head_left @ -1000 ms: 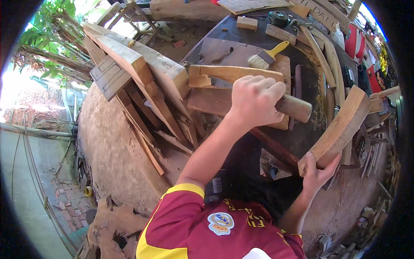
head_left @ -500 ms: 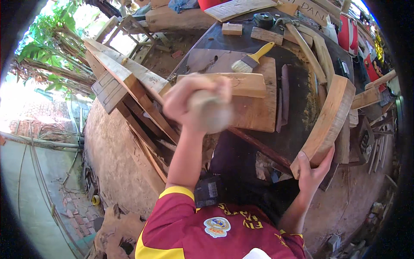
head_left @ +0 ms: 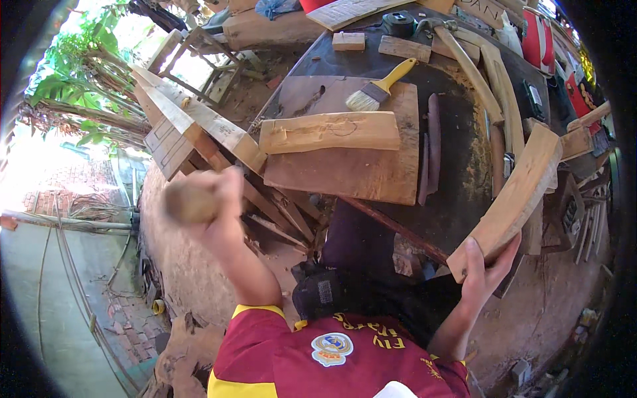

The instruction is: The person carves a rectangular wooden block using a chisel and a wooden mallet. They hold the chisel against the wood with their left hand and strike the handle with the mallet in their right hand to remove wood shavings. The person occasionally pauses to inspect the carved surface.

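Observation:
My left hand [head_left: 224,199] is closed on a round-ended, wood-coloured thing [head_left: 190,202], blurred by motion; its kind cannot be told. The hand hangs left of the bench, in front of the leaning planks. My right hand [head_left: 483,268] grips the near end of a thick, curved wooden piece [head_left: 509,199], thumb on one face and fingers on the other, held tilted at the bench's right edge. A pale, roughly chipped wooden block [head_left: 328,132] lies across a flat board [head_left: 352,176]. Behind it a yellow-handled paintbrush [head_left: 383,86] rests on that board, touched by neither hand.
Long timbers [head_left: 212,126] lean at the left of the dark bench top [head_left: 458,179]. A hammer [head_left: 468,69], a black tape measure [head_left: 399,24] and wood offcuts [head_left: 405,48] sit on its far part. A green wall [head_left: 40,285] stands at far left.
My left hand has swung left, off the chipped block, with the round-ended thing in it. The block shows whole now. My right hand still holds the curved piece, shifted slightly.

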Motion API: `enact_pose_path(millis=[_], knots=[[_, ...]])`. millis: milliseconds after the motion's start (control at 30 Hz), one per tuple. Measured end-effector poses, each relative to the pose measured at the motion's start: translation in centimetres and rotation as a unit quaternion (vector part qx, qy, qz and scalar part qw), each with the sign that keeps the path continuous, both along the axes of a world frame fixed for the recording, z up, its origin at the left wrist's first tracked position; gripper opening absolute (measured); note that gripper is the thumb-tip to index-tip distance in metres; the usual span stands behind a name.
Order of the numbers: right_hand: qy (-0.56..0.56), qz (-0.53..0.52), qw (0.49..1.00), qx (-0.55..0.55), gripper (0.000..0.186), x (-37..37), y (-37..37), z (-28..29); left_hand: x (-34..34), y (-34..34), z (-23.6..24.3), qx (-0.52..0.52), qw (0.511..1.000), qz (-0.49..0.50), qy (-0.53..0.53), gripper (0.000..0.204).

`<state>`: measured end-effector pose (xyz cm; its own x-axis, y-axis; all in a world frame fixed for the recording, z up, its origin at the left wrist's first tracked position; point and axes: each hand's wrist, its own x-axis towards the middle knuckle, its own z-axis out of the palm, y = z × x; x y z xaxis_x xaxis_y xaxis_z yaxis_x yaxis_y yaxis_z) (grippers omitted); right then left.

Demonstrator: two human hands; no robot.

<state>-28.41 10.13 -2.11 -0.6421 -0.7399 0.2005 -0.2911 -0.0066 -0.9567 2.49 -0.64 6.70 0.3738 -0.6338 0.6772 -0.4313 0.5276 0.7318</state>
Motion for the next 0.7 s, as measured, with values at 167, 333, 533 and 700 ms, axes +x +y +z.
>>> enact_pose_path(millis=[167,333,533,700], knots=[[0.023,0.012,1.0,0.001,0.074,-0.1,0.0,0.1,-1.9,-2.4,-2.4,0.138,0.964,0.054,-0.221,0.022],[0.021,0.011,1.0,-0.006,0.068,-0.1,-0.2,0.3,-1.8,-4.6,-4.2,0.097,0.936,0.151,-0.303,0.033],[-0.068,0.028,0.996,-0.046,0.07,-0.2,-0.4,0.4,-1.9,-4.2,-4.4,0.153,0.954,0.164,-0.201,0.027],[-0.092,0.06,0.993,-0.04,0.077,-0.8,-0.4,0.4,-0.2,-4.3,-5.8,0.104,0.97,0.175,-0.135,0.018]])
